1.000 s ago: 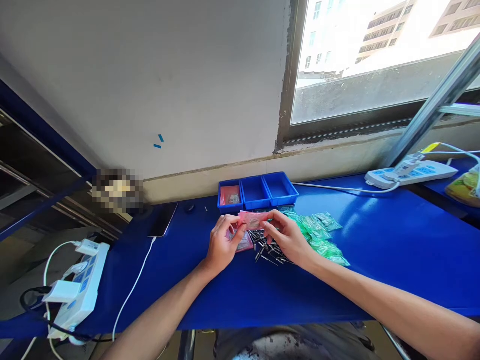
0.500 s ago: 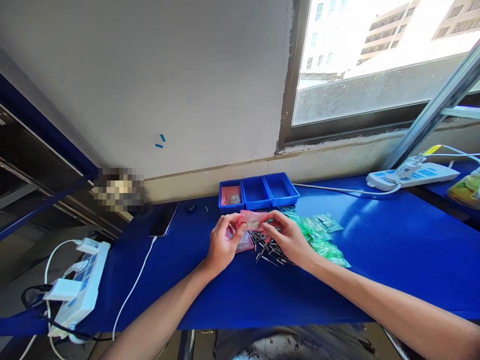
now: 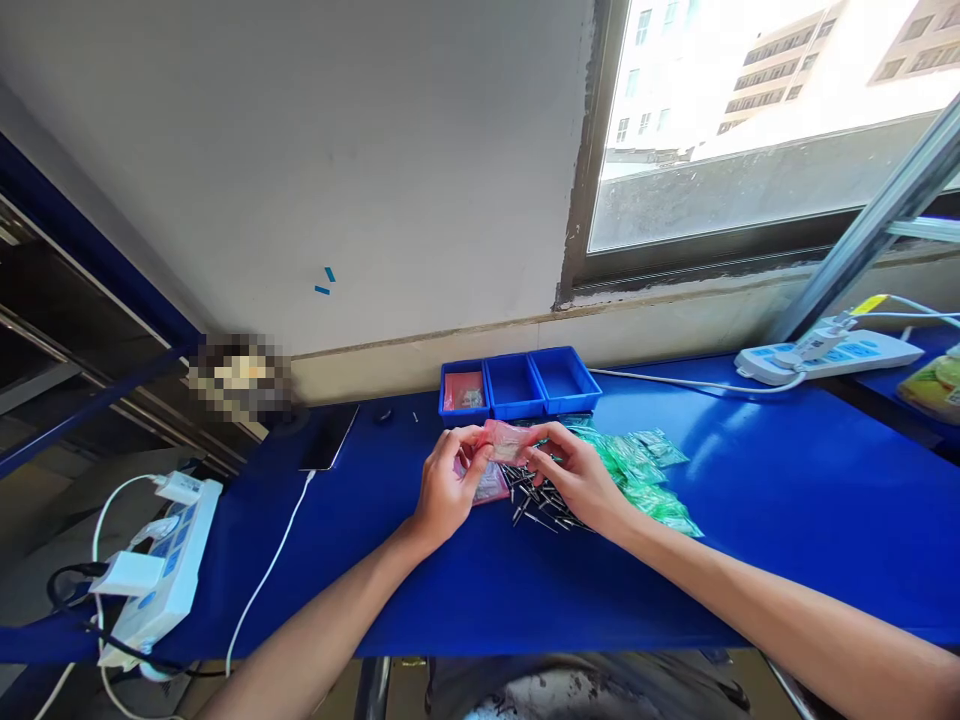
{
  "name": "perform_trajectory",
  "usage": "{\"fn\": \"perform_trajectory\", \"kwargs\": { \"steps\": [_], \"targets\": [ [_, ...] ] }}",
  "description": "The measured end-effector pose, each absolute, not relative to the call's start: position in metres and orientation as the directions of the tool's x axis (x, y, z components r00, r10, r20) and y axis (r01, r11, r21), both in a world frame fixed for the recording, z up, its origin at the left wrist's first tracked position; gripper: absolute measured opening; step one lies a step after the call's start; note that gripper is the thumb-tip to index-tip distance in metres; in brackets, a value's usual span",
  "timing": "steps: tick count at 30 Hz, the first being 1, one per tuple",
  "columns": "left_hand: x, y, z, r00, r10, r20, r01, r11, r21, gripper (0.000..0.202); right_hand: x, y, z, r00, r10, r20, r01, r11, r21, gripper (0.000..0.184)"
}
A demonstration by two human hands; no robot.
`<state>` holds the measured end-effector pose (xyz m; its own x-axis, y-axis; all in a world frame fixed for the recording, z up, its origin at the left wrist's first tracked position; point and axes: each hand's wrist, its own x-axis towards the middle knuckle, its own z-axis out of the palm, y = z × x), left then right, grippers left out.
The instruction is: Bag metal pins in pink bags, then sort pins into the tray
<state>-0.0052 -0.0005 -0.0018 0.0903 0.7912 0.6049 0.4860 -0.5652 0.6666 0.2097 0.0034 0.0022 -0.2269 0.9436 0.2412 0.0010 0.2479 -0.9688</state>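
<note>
Between my two hands is a small pink plastic bag [image 3: 507, 443], raised over the table. My left hand [image 3: 444, 485] pinches its left end, and my right hand [image 3: 574, 475] pinches the right end. What the bag contains is too blurred to make out. Below it lies another pink bag [image 3: 491, 486] on the blue tabletop. Beneath and beside my right hand spreads a heap of thin dark metal pins, perhaps rivets [image 3: 536, 505]. Green plastic bags [image 3: 649, 470] are piled just right of that hand.
Behind my hands stand three joined blue bins [image 3: 516, 385]; the left one holds a pink bag. A phone [image 3: 330, 437] with a white cable lies to the left. Power strips [image 3: 169, 570] sit at the left edge and at the back right [image 3: 862, 355]. A window is at upper right.
The view has shifted very slightly. Both hands keep the pink bag in nearly the same place and grip.
</note>
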Motion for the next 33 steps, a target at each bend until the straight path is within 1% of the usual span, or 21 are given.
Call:
{"fn": "perform_trajectory", "kwargs": {
  "steps": [3, 6, 9, 14, 19, 23, 26, 29, 31, 33],
  "targets": [
    [-0.005, -0.001, 0.0, 0.105, 0.785, 0.611, 0.494, -0.574, 0.653, 0.018, 0.21, 0.004, 0.001, -0.212, 0.937, 0.278, 0.035, 0.292, -0.956, 0.024],
    [-0.005, -0.001, 0.002, 0.138, 0.773, 0.619, 0.504, -0.593, 0.628, 0.015, 0.212, 0.005, 0.002, -0.196, 0.93, 0.31, 0.112, 0.335, -0.935, 0.022],
    [-0.005, -0.002, 0.006, 0.175, 0.758, 0.629, 0.522, -0.613, 0.593, 0.014, 0.213, 0.005, 0.002, -0.194, 0.931, 0.31, 0.148, 0.34, -0.929, 0.024],
    [-0.005, -0.002, 0.01, 0.173, 0.744, 0.645, 0.584, -0.605, 0.541, 0.026, 0.212, 0.005, 0.0, -0.205, 0.938, 0.28, 0.054, 0.296, -0.954, 0.027],
    [-0.005, -0.001, 0.009, 0.15, 0.761, 0.632, 0.57, -0.588, 0.573, 0.033, 0.21, 0.003, 0.0, -0.206, 0.951, 0.23, -0.01, 0.233, -0.973, 0.034],
    [-0.005, -0.001, 0.006, 0.19, 0.765, 0.616, 0.541, -0.605, 0.584, 0.035, 0.209, 0.002, 0.002, -0.208, 0.961, 0.182, -0.071, 0.171, -0.983, 0.039],
    [-0.006, -0.004, 0.007, 0.206, 0.742, 0.638, 0.509, -0.638, 0.578, 0.036, 0.209, 0.001, 0.005, -0.189, 0.97, 0.151, -0.105, 0.133, -0.985, 0.044],
    [-0.008, -0.008, 0.011, 0.216, 0.713, 0.667, 0.488, -0.671, 0.559, 0.047, 0.209, 0.001, 0.008, -0.161, 0.98, 0.114, -0.123, 0.095, -0.988, 0.048],
    [-0.01, -0.009, 0.015, 0.251, 0.692, 0.677, 0.485, -0.695, 0.531, 0.054, 0.21, 0.002, 0.01, -0.148, 0.984, 0.098, -0.122, 0.08, -0.989, 0.046],
    [-0.011, -0.009, 0.016, 0.304, 0.655, 0.691, 0.46, -0.736, 0.496, 0.052, 0.21, 0.003, 0.011, -0.124, 0.984, 0.129, -0.099, 0.117, -0.988, 0.043]
  ]
}}
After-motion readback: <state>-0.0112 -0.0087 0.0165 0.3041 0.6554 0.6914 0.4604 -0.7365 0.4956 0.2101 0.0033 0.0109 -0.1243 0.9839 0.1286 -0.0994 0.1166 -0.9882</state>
